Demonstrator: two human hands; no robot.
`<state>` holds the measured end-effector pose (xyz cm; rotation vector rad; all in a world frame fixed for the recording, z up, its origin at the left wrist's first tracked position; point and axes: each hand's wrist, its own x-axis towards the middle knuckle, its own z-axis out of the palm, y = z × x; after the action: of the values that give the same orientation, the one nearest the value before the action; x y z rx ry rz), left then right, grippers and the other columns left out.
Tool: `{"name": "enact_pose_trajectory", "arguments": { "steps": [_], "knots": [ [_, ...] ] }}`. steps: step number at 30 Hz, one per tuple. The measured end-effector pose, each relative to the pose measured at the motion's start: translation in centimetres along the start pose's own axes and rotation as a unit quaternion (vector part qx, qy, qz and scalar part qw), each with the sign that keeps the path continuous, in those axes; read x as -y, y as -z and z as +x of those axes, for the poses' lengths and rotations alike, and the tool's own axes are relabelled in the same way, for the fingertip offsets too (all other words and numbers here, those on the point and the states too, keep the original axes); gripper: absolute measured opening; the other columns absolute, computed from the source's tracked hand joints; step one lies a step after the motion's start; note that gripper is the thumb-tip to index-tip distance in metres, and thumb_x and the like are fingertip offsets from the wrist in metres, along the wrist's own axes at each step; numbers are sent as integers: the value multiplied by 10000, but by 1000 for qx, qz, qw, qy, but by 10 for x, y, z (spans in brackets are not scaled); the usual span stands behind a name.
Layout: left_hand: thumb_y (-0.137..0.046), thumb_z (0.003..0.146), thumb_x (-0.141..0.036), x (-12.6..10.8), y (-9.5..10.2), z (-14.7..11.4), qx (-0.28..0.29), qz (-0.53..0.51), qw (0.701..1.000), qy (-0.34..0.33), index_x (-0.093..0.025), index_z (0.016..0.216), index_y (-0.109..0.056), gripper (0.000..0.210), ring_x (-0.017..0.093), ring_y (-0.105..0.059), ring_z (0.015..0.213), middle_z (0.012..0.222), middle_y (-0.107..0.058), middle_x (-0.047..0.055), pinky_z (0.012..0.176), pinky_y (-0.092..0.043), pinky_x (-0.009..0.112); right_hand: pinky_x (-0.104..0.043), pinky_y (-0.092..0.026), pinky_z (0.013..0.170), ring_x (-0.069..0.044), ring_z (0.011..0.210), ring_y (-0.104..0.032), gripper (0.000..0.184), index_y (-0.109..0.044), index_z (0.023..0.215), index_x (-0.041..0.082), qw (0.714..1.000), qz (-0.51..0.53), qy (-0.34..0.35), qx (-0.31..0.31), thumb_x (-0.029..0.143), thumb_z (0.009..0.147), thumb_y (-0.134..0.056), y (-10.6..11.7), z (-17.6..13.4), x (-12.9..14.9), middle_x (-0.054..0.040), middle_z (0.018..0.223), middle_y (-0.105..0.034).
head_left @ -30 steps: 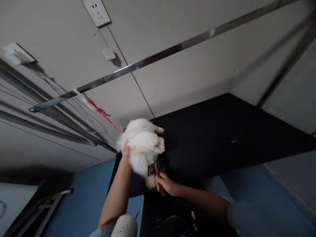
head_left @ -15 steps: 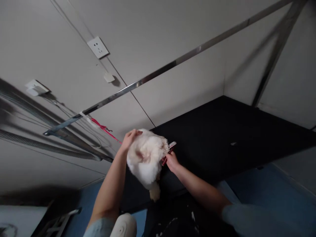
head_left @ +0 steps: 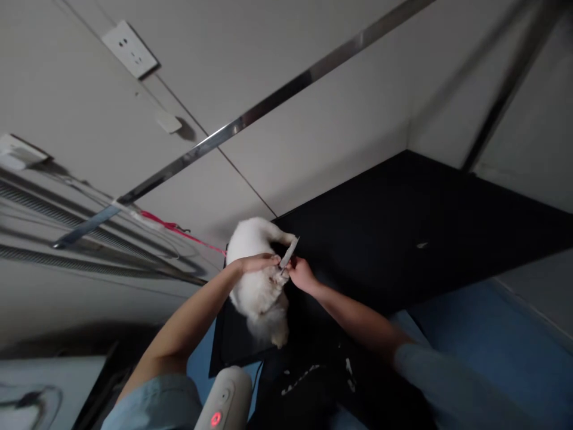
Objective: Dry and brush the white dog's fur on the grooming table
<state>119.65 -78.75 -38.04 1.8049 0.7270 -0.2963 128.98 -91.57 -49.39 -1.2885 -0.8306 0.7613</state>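
Observation:
A white fluffy dog (head_left: 255, 236) is on the black table top (head_left: 367, 233), its rump or back curved toward the wall. Across the dog's body lies my left hand (head_left: 259, 263), fingers together and pressed into the fur near the tool; what the fingertips pinch is too small to make out. My right hand (head_left: 301, 275) is closed on a slim silver comb-like grooming tool (head_left: 290, 252), held slanted against the dog's right side. The tool's handle is hidden in the palm.
A metal bar (head_left: 250, 119) crosses above the table, and a pink leash (head_left: 188, 235) runs from it to the dog. Ribbed hoses (head_left: 67, 260) hang at left. Wall sockets (head_left: 131, 51) are behind. A white rounded device (head_left: 226, 397) sits close below me.
My left hand has moved down and right across the dog, close to my right hand. The tool's silver part has turned up more steeply. The dog's posture has shifted, and the camera view has moved.

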Motion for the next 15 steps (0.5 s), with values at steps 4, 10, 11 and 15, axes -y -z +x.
{"name": "enact_pose_trajectory", "arguments": {
  "steps": [4, 10, 11, 15],
  "knots": [
    [-737, 714, -421, 15, -4, -5, -123, 48, 991, 4, -203, 635, -714, 233, 207, -544, 563, 611, -666, 59, 651, -507, 370, -287, -494, 789, -179, 821, -644, 158, -640, 813, 165, 1000, -16, 5, 6, 128, 836, -488, -13, 3, -2, -51, 858, -722],
    [-638, 835, -353, 17, -2, -4, -106, 12, 994, 32, -138, 666, -685, 277, 190, -530, 569, 615, -655, 76, 649, -486, 351, -295, -489, 882, -193, 1004, -664, 241, -626, 1117, 165, 987, -140, 49, 53, 138, 918, -492, 0, -14, 3, -100, 1097, -715],
    [-622, 853, -351, 17, -1, -5, -105, -1, 994, 39, -134, 668, -677, 291, 192, -537, 563, 594, -643, 79, 642, -483, 350, -298, -481, 900, -197, 1039, -657, 258, -606, 1170, 173, 976, -202, 44, 70, 159, 934, -502, 8, -19, 2, -111, 1148, -698],
    [-584, 892, -314, 19, 3, -11, -148, -103, 982, 58, -126, 706, -665, 276, 253, -628, 649, 549, -625, 94, 662, -489, 366, -310, -471, 857, -215, 997, -661, 285, -590, 1207, 169, 889, -437, -36, 131, 324, 984, -501, 40, -45, -3, -137, 1144, -672]
  ]
}}
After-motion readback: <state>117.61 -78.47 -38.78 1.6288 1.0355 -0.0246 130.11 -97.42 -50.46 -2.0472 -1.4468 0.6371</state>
